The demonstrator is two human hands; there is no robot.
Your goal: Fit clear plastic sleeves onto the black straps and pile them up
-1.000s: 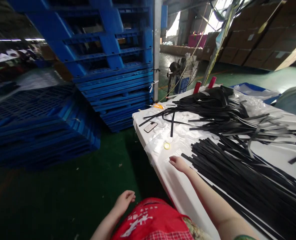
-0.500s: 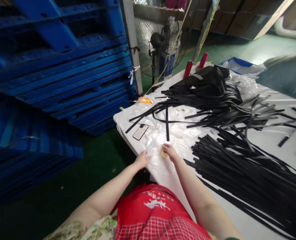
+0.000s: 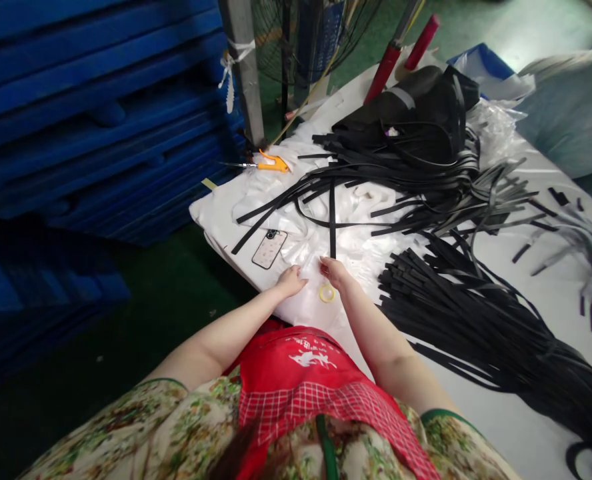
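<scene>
My left hand is closed, fingers curled together on a thin clear plastic bag at the table's near corner. A short way to its right, my right hand pinches the same film, its fingertips near the lower end of a black strap. Just below my right hand lies a small yellow tape roll, apart from the fingers. A phone in a patterned case rests beyond my left hand. How much film each hand grips is hard to see.
Bundled black straps cover the table's right side, with more straps and black fabric behind. An orange-handled tool lies near the far left corner, by a metal post. Blue pallets are stacked left of the table.
My right hand has left the tape roll and moved forward onto the film. My left hand, outstretched before, has curled in. The view has tilted down.
</scene>
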